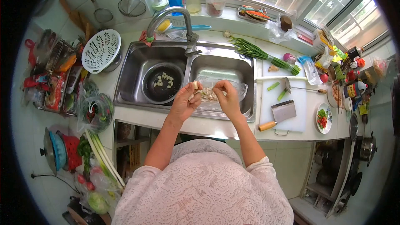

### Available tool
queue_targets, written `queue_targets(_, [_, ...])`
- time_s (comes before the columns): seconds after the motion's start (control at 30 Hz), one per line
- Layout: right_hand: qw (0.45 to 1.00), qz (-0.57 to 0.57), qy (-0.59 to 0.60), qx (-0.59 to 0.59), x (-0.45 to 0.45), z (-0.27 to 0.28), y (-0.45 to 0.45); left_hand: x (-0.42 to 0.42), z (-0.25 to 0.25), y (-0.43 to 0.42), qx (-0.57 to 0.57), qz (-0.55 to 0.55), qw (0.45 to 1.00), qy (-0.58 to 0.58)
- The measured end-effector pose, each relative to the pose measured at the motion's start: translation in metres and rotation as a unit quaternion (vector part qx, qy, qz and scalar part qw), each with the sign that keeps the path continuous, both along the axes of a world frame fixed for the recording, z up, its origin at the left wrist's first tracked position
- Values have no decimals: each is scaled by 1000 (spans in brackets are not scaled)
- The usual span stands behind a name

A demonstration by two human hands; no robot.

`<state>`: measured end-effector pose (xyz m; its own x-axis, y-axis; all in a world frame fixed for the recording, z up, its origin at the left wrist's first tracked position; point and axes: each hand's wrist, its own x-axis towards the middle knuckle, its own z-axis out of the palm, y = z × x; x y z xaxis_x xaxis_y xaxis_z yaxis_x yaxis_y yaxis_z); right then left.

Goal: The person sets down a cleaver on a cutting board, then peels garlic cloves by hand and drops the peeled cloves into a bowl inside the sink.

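My left hand (186, 100) pinches a pale garlic clove (195, 85) between thumb and fingertips at the sink divider. To its right, my right hand (227, 98) has its fingers drawn together; whatever they hold is too small to make out. Between and below the hands, a clear plastic bag (241, 89) with garlic skins (208, 95) lies over the front of the right basin (221, 67). Several peeled cloves (163, 80) rest in a dark round pan (152, 89) inside the left basin (135, 60).
Right of the sink, a white cutting board (266, 106) bears a cleaver (285, 111), a ladle (306, 89) and green pieces. Green stalks (266, 54) lie behind it. A plate (318, 125) holds chopped red and green bits. The faucet (189, 25) arches behind; a white colander (101, 51) stands left.
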<state>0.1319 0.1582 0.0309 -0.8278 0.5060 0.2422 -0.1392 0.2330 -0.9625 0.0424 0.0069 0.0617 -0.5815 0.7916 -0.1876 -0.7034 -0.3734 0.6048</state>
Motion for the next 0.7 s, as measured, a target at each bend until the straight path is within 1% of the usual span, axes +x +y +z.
queue_targets(0.07, [990, -46, -14, 133, -5, -27, 15, 0, -4, -2, 42, -23, 998, -33])
queue_targets(0.1, [990, -45, -14, 134, -4, -30, 17, 0, -6, -2, 43, -22, 998, -34])
queue_targets(0.13, [968, -85, -21, 235, -3, -33, 17, 0, -7, -3, 38, -33, 998, -34])
queue_targets(0.17, [934, -124, -27, 333, -3, -37, 17, 0, -8, -5, 32, -42, 998, -33])
queue_targets(0.2, [935, -119, -27, 333, -4, -32, 14, -1, -10, -6, 32, -38, 998, -35])
queue_targets(0.27, [983, -3, -16, 181, -5, -7, 4, 0, -17, -9, -71, -39, 995, -50])
queue_targets(0.3, [983, 3, -17, 182, -6, 0, -1, 1, -23, -10, -70, -34, 996, -53])
queue_targets(0.33, [992, 78, -22, 94, -7, 6, -7, 4, -30, -11, -95, -37, 994, -50])
queue_targets(0.37, [988, 151, -29, 4, -8, 8, -13, 6, -36, -12, -121, -42, 991, -47])
queue_targets(0.4, [987, 156, -30, 5, -10, 5, -18, 6, -40, -15, -120, -37, 991, -49])
queue_targets(0.47, [980, 182, -79, -20, -16, -8, -28, 6, -49, -22, -102, -28, 991, -81])
queue_targets(0.5, [987, 146, -55, -37, -20, -15, -38, 7, -53, -27, -102, -21, 991, -83])
queue_targets(0.53, [986, 153, -55, -38, -25, -21, -43, 7, -56, -33, -114, 0, 988, -103])
queue_targets(0.6, [991, 106, -83, -12, -35, -33, -52, 4, -65, -44, -126, 28, 984, -124])
queue_targets(0.63, [990, 114, -83, -12, -43, -45, -54, 1, -75, -50, -137, 76, 976, -152])
queue_targets(0.67, [990, 82, -101, -59, -53, -57, -56, -2, -86, -57, -147, 124, 965, -180])
queue_targets(0.7, [986, 50, -120, -106, -64, -69, -58, -9, -111, -75, -46, 103, 979, -167])
